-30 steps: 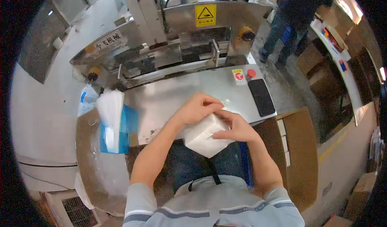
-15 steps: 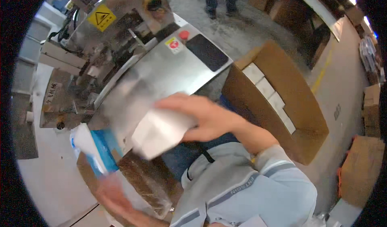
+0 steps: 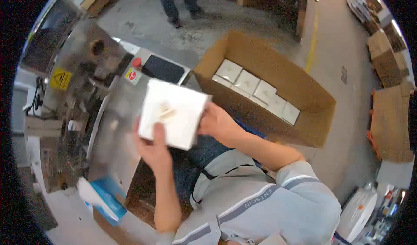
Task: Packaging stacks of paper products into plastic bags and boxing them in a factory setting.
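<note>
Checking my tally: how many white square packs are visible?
7: one held in both hands; six in a row inside the open brown cardboard box, from to. Others may be hidden.

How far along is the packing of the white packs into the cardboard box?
Done: one row of white packs already lies along the cardboard box's far-left wall. In hand: another white pack, gripped by the left hand and right hand, not yet over the box. Left: most of the box floor is bare.

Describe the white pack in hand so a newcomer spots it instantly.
Start at the open cardboard box on the floor; just left of it, above the steel table, the left hand and right hand hold a white square pack. Unlike the boxed row of white packs, it is held in the air.
</note>
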Available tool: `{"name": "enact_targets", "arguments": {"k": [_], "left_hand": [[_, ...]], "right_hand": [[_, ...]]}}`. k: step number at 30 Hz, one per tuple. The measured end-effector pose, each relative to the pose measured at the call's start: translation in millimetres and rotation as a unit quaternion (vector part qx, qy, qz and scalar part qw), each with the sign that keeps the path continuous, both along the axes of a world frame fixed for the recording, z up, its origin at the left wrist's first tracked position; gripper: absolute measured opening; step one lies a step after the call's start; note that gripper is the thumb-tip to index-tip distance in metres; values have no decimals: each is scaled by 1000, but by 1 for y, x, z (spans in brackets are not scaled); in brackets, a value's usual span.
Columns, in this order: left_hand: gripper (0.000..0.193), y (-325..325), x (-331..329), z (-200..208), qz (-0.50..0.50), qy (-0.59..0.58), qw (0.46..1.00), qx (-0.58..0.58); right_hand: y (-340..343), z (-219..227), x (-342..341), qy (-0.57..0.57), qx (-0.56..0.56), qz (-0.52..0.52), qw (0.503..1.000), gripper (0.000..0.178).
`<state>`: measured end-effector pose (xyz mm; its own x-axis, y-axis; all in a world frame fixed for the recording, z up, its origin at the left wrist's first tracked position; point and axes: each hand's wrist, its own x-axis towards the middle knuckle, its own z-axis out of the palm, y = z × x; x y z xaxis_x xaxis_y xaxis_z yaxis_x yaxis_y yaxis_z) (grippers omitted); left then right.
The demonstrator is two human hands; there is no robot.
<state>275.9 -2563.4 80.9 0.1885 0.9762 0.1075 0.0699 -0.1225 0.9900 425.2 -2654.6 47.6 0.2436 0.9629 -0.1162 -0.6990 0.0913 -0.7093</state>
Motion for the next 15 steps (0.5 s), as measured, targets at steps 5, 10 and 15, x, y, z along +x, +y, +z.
{"name": "enact_targets", "arguments": {"k": [5, 10, 15], "left_hand": [[67, -19, 37, -16, -207, 27, 978, -9], [48, 38, -50, -49, -6, 173, 983, 59], [56, 66, -114, -76, 88, 408, 899, 130]], "right_hand": [[-39, -19, 93, -45, -117, -140, 982, 59], [-135, -63, 233, -368, -304, -223, 850, 69], [-256, -224, 317, -339, -508, -182, 770, 62]]}}
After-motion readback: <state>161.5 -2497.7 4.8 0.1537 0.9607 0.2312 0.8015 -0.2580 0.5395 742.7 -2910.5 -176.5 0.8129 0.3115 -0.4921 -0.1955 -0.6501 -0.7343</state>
